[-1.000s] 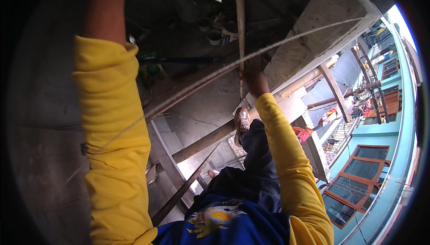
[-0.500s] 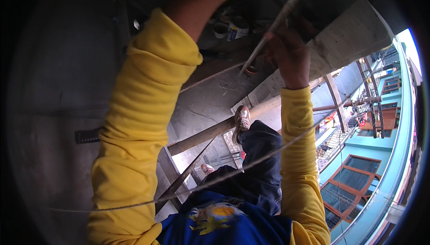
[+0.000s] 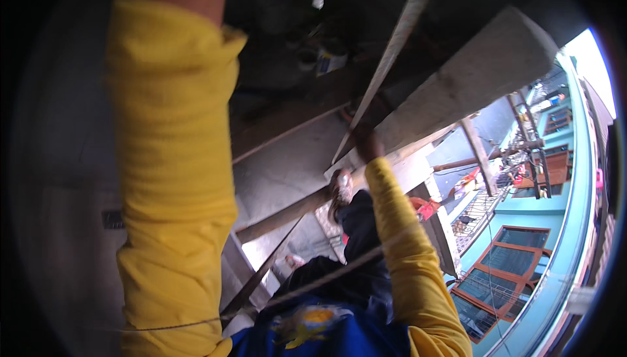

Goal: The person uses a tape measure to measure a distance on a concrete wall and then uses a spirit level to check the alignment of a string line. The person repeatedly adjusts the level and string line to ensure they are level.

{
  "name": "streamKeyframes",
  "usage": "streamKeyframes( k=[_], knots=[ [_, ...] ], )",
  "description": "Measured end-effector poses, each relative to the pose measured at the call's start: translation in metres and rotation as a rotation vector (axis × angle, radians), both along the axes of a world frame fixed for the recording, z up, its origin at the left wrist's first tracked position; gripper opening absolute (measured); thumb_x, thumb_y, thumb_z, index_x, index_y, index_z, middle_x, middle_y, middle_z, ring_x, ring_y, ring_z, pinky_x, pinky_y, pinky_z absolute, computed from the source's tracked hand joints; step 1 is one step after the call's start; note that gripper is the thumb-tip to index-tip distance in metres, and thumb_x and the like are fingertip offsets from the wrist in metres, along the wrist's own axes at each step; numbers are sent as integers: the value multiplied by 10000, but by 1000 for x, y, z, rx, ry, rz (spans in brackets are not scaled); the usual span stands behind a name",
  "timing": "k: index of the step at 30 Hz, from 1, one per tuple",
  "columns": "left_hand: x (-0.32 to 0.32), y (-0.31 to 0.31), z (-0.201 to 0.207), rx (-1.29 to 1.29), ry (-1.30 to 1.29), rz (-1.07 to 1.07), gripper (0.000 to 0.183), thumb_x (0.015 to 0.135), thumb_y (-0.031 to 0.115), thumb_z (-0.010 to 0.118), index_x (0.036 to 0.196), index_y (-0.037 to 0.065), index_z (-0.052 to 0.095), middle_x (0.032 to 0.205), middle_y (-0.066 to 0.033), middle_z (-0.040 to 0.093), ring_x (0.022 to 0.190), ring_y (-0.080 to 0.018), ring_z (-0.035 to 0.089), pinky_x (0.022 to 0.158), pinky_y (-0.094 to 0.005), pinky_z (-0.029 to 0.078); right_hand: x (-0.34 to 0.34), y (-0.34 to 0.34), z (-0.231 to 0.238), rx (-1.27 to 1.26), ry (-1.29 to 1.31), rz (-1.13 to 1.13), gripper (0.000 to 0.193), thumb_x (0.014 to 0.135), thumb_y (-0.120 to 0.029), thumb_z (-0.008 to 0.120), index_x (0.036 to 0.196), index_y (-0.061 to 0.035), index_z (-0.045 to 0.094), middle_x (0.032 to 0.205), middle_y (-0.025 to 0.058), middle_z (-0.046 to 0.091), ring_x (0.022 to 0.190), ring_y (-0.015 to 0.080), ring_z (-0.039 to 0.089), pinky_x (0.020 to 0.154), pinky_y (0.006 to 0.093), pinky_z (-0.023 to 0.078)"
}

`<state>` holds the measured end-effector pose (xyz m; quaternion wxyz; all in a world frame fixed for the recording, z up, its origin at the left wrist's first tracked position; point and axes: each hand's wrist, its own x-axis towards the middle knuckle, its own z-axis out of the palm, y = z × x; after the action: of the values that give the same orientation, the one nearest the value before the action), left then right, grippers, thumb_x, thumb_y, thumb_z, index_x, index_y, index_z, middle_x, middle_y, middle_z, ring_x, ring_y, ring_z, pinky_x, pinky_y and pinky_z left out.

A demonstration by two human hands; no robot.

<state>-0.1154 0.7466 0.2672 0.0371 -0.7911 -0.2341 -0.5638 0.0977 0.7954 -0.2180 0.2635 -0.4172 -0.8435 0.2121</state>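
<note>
My left arm, in a rolled yellow sleeve, reaches up past the top edge, so my left hand is out of sight. My right hand is lower, beside a long, pale, narrow strip that slants from the top edge down toward my foot. The fingers are dark and blurred; whether they grip the strip cannot be made out. Just right of that hand lies a broad grey board.
Below are wooden beams, with my shoe on or by one. A thin cord crosses before my body. Containers stand in the shadow. At right are poles and a turquoise building with brown-framed windows.
My left hand has gone out of view over the top edge. My right hand has moved down and left along the strip, toward its lower end. The view has shifted slightly.
</note>
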Motion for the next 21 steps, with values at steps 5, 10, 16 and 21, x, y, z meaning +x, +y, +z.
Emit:
streamKeyframes(
  k=[5, 10, 16, 21],
  knots=[
    [-3, -11, 2, -82, -76, 45, 694, 763, -66, 803, 1370, 105, 514, 1214, -76, 625, 1130, -205, 632, 955, -339, 533, -12, -41, 87, -233, 324, -137, 317, 841, -233, 822, 1070, -37, 721, 1036, 165, 685, 824, 329, 706, 717, 375, 558],
    [-1, -1, -33, -83, 17, 124, 703, 738, -44, 820, 1355, 150, 543, 1237, -113, 636, 1177, -274, 622, 998, -369, 487, -17, -51, 151, -47, 423, -137, 241, 905, -136, 743, 1104, -6, 704, 984, 138, 672, 794, 218, 705, 650, 346, 530],
    [2, -19, -51, -346, -78, 104, 733, 725, -128, 746, 1366, 147, 521, 1308, -135, 575, 1270, -324, 562, 1038, -398, 446, 11, -115, 135, -358, 766, 29, 486, 961, 55, 546, 1425, -89, 522, 924, 21, 560, 644, 114, 524, 589, 267, 464],
    [3, -34, -60, -406, -42, 126, 699, 756, -134, 724, 1376, 105, 507, 1350, -143, 543, 1302, -301, 538, 1074, -392, 431, 26, -175, 184, -690, 1301, 38, 666, 1008, -13, 580, 1603, -118, 302, 806, -39, 475, 550, 64, 375, 544, 219, 360]
  ],
)
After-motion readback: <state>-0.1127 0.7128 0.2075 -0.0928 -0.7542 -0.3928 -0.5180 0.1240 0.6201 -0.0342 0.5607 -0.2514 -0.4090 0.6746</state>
